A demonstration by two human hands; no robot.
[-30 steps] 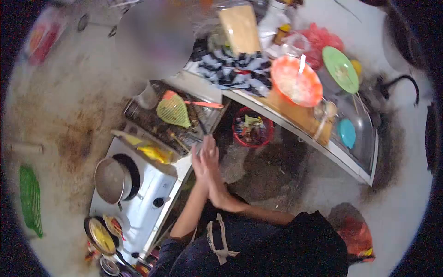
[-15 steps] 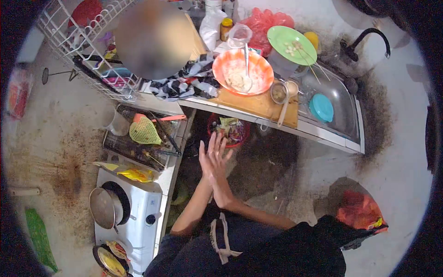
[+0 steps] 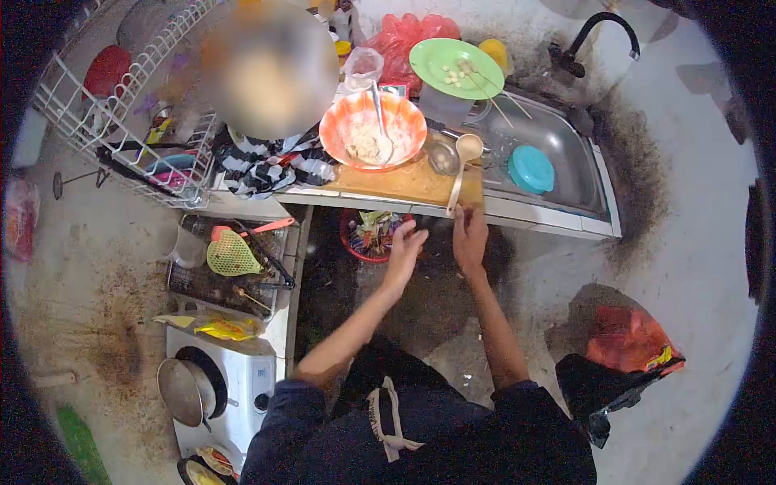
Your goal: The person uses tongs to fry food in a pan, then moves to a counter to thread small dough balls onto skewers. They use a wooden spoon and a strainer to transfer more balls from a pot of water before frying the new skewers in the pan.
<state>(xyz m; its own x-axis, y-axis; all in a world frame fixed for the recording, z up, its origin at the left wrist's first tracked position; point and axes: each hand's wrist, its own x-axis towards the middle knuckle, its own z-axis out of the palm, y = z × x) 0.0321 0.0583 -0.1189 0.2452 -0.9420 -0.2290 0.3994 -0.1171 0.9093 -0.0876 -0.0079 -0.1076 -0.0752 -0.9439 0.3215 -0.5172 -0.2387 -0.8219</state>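
My right hand (image 3: 470,242) is at the counter's front edge, thumb and fingers closed at the handle end of a light-coloured ladle (image 3: 469,147); the exact contact is partly hidden. The ladle lies across a wooden cutting board (image 3: 420,184), beside a small metal ladle-like utensil (image 3: 442,159). My left hand (image 3: 406,252) hangs in the air below the counter, fingers loosely bent and apart, holding nothing. Behind it, on the floor, a red bin (image 3: 346,234) contains wrappers and scraps. On the board, an orange-and-white bowl (image 3: 333,129) holds a pale mixture and a spoon (image 3: 378,109).
A green plate (image 3: 428,61) with small pale balls and skewers sits beside the sink (image 3: 570,158), where a turquoise container (image 3: 531,169) lies. Left are a dish rack (image 3: 77,93), a yellow-green strainer (image 3: 233,253) and a stove (image 3: 242,364). A black-and-white cloth (image 3: 259,166) lies on the counter.
My hands, crossed together above the bin before, have separated. The right one has moved to the ladle's handle end; the left has stayed near the bin. The whole view has shifted.
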